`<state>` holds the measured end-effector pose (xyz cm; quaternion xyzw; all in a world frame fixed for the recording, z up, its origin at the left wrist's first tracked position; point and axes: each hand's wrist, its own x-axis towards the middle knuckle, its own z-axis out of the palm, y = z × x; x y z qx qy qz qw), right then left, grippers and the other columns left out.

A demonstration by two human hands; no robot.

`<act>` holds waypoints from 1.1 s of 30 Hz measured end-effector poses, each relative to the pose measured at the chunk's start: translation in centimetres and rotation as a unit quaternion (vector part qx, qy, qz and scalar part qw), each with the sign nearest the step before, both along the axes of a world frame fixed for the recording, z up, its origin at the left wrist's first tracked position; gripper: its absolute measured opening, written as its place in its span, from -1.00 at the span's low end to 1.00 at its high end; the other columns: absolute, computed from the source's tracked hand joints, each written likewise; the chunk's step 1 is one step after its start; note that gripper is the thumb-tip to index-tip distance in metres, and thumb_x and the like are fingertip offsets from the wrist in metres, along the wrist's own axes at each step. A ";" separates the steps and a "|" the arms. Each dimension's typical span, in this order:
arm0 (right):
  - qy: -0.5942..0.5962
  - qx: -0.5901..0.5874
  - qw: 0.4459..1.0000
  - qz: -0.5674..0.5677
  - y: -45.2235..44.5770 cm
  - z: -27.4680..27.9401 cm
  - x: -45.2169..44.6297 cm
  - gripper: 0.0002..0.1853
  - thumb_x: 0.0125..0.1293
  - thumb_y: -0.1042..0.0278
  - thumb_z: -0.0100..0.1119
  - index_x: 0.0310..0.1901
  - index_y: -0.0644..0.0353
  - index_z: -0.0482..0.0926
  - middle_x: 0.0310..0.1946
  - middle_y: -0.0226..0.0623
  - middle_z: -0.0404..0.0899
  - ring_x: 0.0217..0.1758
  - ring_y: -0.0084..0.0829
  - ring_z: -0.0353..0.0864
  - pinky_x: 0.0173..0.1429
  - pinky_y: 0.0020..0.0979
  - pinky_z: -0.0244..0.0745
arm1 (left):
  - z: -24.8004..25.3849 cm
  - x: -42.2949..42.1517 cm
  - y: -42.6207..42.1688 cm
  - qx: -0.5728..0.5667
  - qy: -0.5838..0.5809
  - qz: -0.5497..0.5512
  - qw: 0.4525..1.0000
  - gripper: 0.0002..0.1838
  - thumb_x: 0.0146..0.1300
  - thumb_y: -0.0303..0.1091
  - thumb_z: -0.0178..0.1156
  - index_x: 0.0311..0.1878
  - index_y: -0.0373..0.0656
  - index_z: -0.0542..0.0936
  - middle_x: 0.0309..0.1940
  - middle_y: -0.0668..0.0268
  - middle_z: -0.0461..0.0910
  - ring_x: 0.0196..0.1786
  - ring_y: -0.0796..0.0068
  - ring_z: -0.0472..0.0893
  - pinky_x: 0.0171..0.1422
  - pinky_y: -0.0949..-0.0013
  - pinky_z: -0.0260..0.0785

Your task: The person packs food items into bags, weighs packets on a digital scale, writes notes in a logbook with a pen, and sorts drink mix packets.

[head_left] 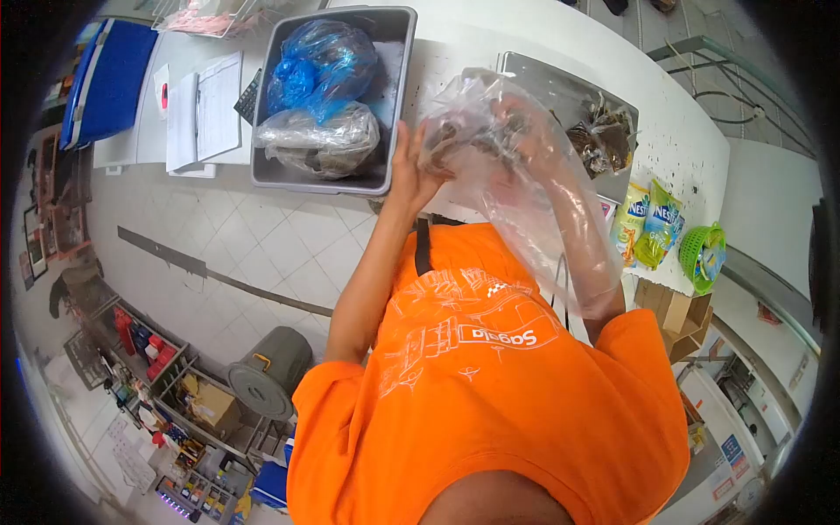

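Nearest, the person is wearing an orange shirt [490, 376], and the right forearm is lying inside a large clear plastic bag [503, 188] at the front of the white counter [691, 140]. The right hand [516, 118] is showing through the film with its fingers bent; whether it is gripping anything cannot be told. The left hand [413, 171] is bearing on the bag's left side, fingers extended and thumb apart; whether it is pinching the film cannot be told. In this inspector's judgement, good handling is calling for a steady left hand, a mouth kept wide around the forearm and slow movement, since thin film could be snagging or tearing. The film is looking glossy, limp and creased, and is clouding brownish matter at its left end. Beyond, a rigid, round-cornered grey bin [408, 79] is holding a knotted blue bag [337, 61] and a crumpled clear bundle [324, 140]. To the right, a flat grey tray [560, 83] is carrying a dark-filled clear packet [604, 140].
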<state>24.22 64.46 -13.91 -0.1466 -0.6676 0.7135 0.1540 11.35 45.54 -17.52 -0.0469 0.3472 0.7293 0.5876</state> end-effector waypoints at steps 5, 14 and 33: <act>0.040 0.007 0.999 -0.011 -0.5 4.9 0.8 -0.32 0.29 0.49 0.22 0.46 0.17 0.31 0.29 -0.28 0.45 0.22 -0.51 0.48 0.22 -0.41 0.49 | -1.9 -1.0 3.1 0.075 0.043 -0.025 0.996 -0.25 0.46 0.20 0.00 0.53 -0.10 0.26 0.39 0.13 0.41 0.46 0.00 0.37 0.50 -0.25 0.22; -0.033 0.009 0.999 -0.010 -1.5 4.4 5.7 -0.25 0.26 0.57 0.14 0.52 0.20 0.23 0.28 -0.35 0.45 0.16 -0.59 0.48 0.13 -0.48 0.54 | -7.0 -1.9 4.7 -0.008 0.160 0.162 0.974 -0.42 0.39 -0.35 0.15 0.47 -0.14 0.36 0.17 0.26 0.53 0.25 0.34 0.55 0.34 0.29 0.45; -0.303 -0.072 0.949 0.049 -1.4 1.3 15.1 -0.43 0.08 0.62 0.03 0.21 0.18 0.54 -0.02 -0.35 0.62 0.06 -0.48 0.61 0.17 -0.43 0.52 | 10.4 -12.4 -1.2 -0.107 0.328 0.134 0.929 -0.58 0.47 -0.26 0.10 0.33 -0.16 0.51 0.11 0.23 0.63 0.10 0.37 0.65 0.21 0.34 0.52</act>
